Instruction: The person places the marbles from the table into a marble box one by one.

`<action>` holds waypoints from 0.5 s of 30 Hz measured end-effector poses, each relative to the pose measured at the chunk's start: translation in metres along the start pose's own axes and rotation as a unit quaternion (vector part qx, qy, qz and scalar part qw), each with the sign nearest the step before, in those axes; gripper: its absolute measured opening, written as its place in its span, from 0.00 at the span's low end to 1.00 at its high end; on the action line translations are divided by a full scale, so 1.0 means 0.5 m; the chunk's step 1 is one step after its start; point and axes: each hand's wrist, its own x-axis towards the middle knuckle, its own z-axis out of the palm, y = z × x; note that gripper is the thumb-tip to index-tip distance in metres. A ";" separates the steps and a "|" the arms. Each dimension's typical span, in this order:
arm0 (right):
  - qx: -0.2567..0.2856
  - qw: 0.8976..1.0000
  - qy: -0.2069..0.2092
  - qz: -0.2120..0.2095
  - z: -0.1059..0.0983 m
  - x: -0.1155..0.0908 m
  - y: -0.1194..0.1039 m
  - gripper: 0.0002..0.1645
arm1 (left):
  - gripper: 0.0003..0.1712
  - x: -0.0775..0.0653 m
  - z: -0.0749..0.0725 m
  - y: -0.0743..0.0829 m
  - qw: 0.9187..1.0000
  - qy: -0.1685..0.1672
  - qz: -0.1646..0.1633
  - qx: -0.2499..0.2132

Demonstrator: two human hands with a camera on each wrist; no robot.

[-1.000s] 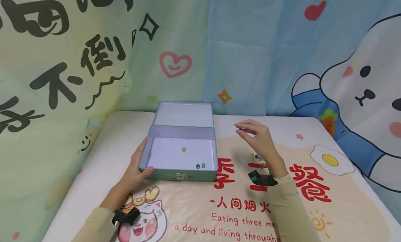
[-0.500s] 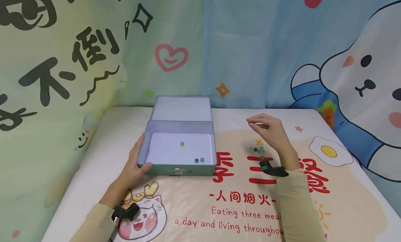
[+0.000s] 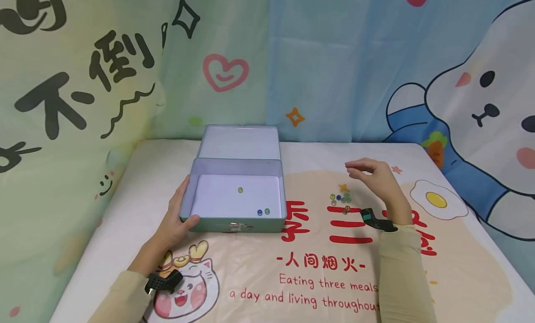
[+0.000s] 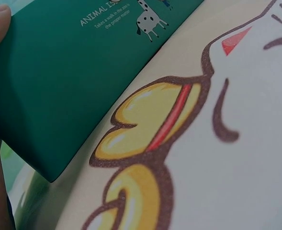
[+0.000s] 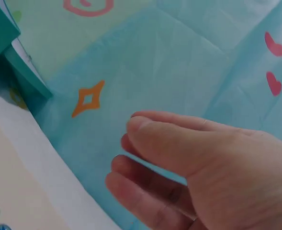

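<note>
A green metal tin box (image 3: 259, 226) with a pale lining stands with its hinged lid (image 3: 239, 142) up. My left hand (image 3: 174, 216) grips its left side, thumb over the front corner and fingers along the outer wall. The left wrist view shows the box's printed green side (image 4: 69, 91) close up. Inside lie a yellow-green marble (image 3: 240, 190), a blue marble (image 3: 260, 212) and a green marble (image 3: 267, 211). My right hand (image 3: 374, 179) hovers right of the box, above and beside several loose marbles (image 3: 339, 197). In the right wrist view its fingers (image 5: 145, 191) are loosely bent, with nothing visible between them.
A printed cloth (image 3: 317, 272) with red lettering, a cat and a fried egg covers the table. Behind it hangs a patterned curtain (image 3: 313, 67). Both wrists wear black straps (image 3: 378, 221). The box stands toward the table's back edge, left of the marbles.
My right hand has moved right, away from the box, uncovering more of the loose marbles. The left hand stays on the box. The head view has tilted slightly down.
</note>
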 end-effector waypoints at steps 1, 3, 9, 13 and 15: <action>0.006 1.000 -0.009 0.014 -0.002 -0.002 0.005 0.25 | 0.56 0.000 0.000 0.001 1.000 0.000 -0.001 0.000; 0.013 0.999 -0.027 0.045 -0.006 -0.005 0.013 0.28 | 0.57 0.000 0.000 0.001 1.000 -0.001 -0.004 -0.001; 0.002 0.993 -0.071 0.092 -0.009 -0.005 0.041 0.31 | 0.56 -0.001 0.001 0.000 1.000 -0.001 -0.003 0.000; -0.013 0.991 -0.090 0.094 -0.006 -0.001 0.052 0.28 | 0.56 -0.001 -0.001 0.003 1.000 -0.004 -0.005 0.002; -0.020 0.990 -0.100 0.095 -0.005 0.000 0.058 0.26 | 0.56 -0.001 -0.002 0.005 1.000 -0.005 -0.007 0.000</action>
